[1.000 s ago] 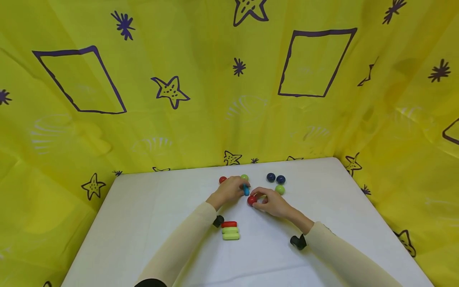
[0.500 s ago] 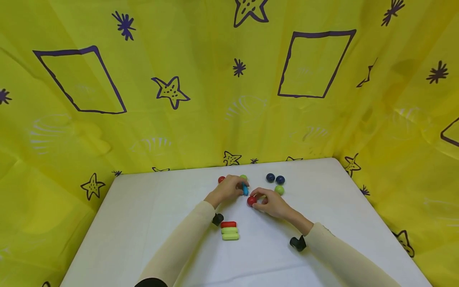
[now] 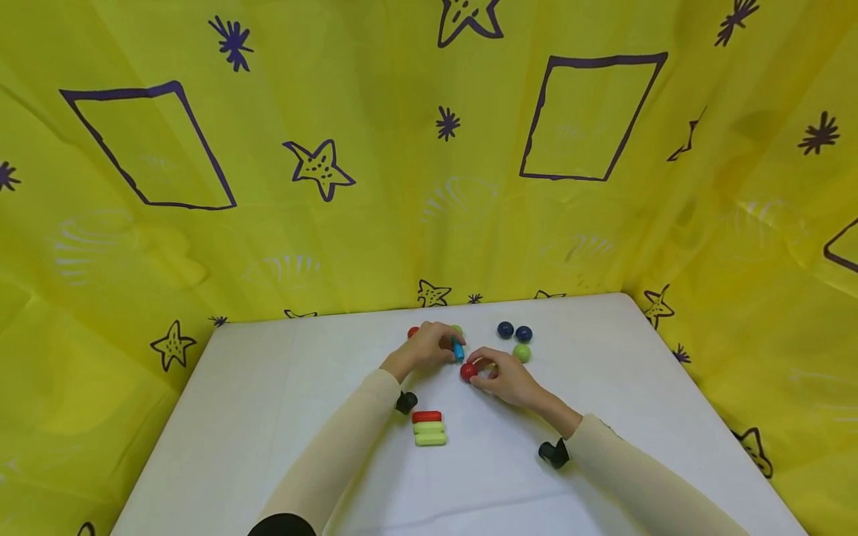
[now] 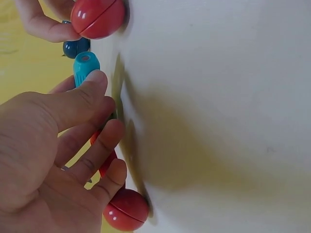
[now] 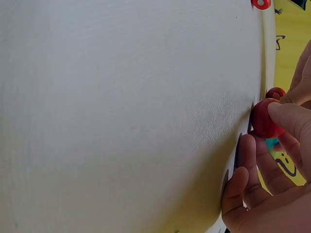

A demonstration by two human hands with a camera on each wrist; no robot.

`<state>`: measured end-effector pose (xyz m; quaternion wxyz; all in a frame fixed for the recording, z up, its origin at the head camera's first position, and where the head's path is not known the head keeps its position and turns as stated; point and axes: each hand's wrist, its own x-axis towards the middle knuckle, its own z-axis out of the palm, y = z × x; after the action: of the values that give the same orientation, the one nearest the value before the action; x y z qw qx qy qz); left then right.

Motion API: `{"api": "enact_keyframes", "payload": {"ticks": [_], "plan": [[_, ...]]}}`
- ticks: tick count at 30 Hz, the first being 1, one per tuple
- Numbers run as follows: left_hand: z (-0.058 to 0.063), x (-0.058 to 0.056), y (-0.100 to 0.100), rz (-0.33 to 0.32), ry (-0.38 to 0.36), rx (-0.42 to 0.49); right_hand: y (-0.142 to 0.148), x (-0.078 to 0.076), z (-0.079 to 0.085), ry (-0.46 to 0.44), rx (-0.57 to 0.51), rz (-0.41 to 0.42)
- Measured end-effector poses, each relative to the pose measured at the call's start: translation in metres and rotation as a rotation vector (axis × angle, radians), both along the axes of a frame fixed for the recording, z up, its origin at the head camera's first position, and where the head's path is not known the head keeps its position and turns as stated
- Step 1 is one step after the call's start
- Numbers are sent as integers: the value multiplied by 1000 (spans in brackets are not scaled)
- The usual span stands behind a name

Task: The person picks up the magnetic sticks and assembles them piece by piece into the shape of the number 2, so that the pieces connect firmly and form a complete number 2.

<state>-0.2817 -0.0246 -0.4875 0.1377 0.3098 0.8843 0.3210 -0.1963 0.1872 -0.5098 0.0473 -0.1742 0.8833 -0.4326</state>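
The blue stick [image 3: 459, 351] is staying pinched in the left hand [image 3: 427, 345], still apart from the red ball [image 3: 467, 371] the right hand [image 3: 509, 380] is gripping, towards the table's far edge [image 3: 335, 321].

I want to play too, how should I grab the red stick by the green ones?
Probably pinch the red stick by its two ends, from above: it lies flat, and a light green stick lies close along its near side.

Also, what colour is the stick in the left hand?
The stick is bright blue, clearest in the left wrist view.
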Motion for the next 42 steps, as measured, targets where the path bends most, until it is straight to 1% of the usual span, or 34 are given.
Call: {"api": "enact_keyframes", "payload": {"ticks": [6,10,17,22,32,40,42], "plan": [[4,-4,0,-6,-3,-20,-4,-1,-1,4,-17,-25],[3,-6,0,-11,-9,-29,-6,-1,-2,10,-13,-36],[3,-7,-2,-15,-39,-17,-8,-1,-2,12,-14,-49],[3,-8,-2,-20,-41,-15,-10,-1,-2,1,0,-65],[4,-8,-2,-21,-28,-24,-11,-2,-2,22,7,-65],[6,-3,0,-16,-57,-9,-12,-5,-2,36,15,-77],[6,-3,1,-18,-54,-4,-12,-5,-2,39,13,-76]]}}
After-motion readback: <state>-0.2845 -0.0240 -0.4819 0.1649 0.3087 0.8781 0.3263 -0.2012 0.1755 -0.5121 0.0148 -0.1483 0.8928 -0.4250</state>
